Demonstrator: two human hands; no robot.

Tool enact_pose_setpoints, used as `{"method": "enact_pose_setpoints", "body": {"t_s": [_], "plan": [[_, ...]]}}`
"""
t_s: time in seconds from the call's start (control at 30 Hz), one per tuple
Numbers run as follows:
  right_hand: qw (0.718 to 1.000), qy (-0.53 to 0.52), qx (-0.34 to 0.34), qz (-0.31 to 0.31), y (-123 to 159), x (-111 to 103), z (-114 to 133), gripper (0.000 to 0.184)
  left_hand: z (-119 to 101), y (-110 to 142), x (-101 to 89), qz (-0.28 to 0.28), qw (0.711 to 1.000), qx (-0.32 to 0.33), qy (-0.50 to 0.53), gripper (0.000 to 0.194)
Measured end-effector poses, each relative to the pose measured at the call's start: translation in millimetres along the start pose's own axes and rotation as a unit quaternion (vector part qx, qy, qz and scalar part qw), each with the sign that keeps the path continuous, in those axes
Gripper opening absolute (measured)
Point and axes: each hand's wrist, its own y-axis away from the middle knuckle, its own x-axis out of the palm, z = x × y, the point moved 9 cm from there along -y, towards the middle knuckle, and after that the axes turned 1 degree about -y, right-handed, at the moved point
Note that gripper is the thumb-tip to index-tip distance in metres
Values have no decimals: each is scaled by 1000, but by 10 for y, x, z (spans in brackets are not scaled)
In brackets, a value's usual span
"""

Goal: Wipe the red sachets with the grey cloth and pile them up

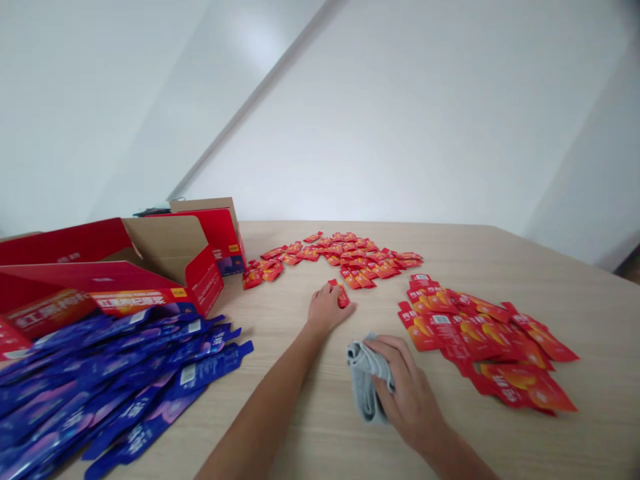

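Observation:
My left hand (326, 308) reaches forward, its fingers closed over a red sachet (342, 295) at the middle of the table. In my right hand (407, 383) is a folded grey cloth (369, 380), gripped between thumb and fingers in front of me. Beyond my left hand lies a spread of small red sachets (350, 250). To the right of my right hand is an overlapping heap of larger red pouches (475, 327) with orange fruit prints.
At the left, a pile of dark blue pouches (150, 373) lies before an open red carton (203, 283). A second open red box (225, 233) stands behind it. The wooden table (530, 267) meets a white wall (425, 120) at the back.

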Motion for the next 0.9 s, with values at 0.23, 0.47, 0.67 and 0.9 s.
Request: {"method": "enact_pose_setpoints", "body": {"t_s": [0.23, 0.47, 0.67, 0.9], "plan": [[998, -4, 34, -54, -74, -132, -297, 32, -362, 1251, -373, 44, 993, 106, 30, 45], [997, 10, 54, -57, -121, -167, -444, 32, -472, 2516, -909, 88, 980, 168, 68, 54], [998, 5, 69, 3, -117, -39, -430, 31, -561, 2752, -1138, 63, 962, 255, 77, 51], [993, -1, 78, 84, -99, 112, -408, 29, -563, 2904, -1162, 33, 960, 275, 29, 26]]}}
